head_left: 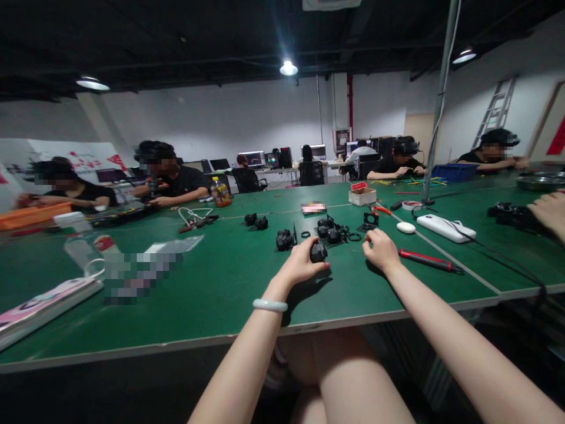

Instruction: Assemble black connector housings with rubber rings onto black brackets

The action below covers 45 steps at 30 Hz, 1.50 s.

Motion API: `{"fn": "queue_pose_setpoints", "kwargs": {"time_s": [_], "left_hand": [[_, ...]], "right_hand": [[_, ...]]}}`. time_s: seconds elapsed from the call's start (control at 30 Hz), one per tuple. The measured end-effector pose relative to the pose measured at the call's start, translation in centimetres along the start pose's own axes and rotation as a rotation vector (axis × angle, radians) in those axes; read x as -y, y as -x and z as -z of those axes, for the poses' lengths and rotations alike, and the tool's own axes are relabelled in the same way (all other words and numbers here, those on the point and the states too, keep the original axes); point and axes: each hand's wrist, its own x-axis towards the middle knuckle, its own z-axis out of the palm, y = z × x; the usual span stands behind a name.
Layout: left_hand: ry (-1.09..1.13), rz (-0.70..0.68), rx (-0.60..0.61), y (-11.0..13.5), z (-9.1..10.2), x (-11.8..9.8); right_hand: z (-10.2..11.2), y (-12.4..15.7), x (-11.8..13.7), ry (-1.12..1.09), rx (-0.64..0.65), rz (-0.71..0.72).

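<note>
My left hand [301, 260], with a pale bangle on its wrist, is closed around a black rounded part [318, 252] just above the green table [212, 294]. To its right, my right hand [380, 249] is curled with the fingertips together; whether anything is in them is hidden. Just beyond those fingers lies a black square bracket [369, 221]. Behind the left hand are another black part [286, 239], a cluster of black parts [329, 231] and a black ring [354, 237]. A smaller ring [305, 234] lies beside the cluster.
A red-and-black screwdriver-like tool [428, 260] lies beside my right forearm. Beyond are a white power strip [445, 228], a metal pole [436, 118] and a small box [362, 195]. Bottles [220, 193] and a plastic bag [176, 247] are leftward. Co-workers sit around the table; another hand [549, 212] reaches in at right.
</note>
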Motion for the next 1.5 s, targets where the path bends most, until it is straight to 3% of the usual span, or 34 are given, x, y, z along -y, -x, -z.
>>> {"fn": "queue_pose_setpoints", "kwargs": {"time_s": [0.13,0.27,0.4,0.57,0.97,1.1,1.17,1.23,1.3,1.4,1.5], "left_hand": [[-0.120,0.027,-0.041,0.8,4.8,3.0],[-0.330,0.270,-0.139,2.2,9.7,9.4],[-0.427,0.521,-0.182,4.3,12.5,15.6],[-0.509,0.654,-0.180,6.0,13.3,19.2],[-0.522,0.809,-0.131,5.7,12.1,20.0],[-0.557,0.846,-0.154,5.6,12.0,18.9],[-0.665,0.831,-0.301,4.9,11.7,17.2],[-0.754,0.695,-0.456,3.5,11.1,14.6],[-0.770,0.510,-0.468,1.8,10.0,11.3],[-0.713,0.284,-0.357,-0.9,7.6,5.8],[-0.617,0.150,-0.247,-2.6,4.7,0.9]], "right_hand": [[0.0,0.0,-0.1,0.014,0.020,0.002],[0.0,-0.1,0.2,0.016,0.038,-0.012],[0.0,-0.1,0.4,0.002,0.060,-0.037],[-0.2,-0.2,0.4,-0.011,0.063,-0.043],[-0.5,-0.3,0.4,-0.007,0.078,-0.060],[-0.2,-0.5,0.5,-0.003,0.081,-0.050],[0.2,-0.6,1.1,-0.010,0.047,-0.012],[1.0,-0.4,2.7,-0.030,-0.012,0.073],[1.9,0.2,5.6,-0.073,-0.070,0.256],[3.2,1.4,11.6,-0.145,-0.090,0.671],[3.5,2.3,17.2,-0.184,-0.084,0.834]]}}
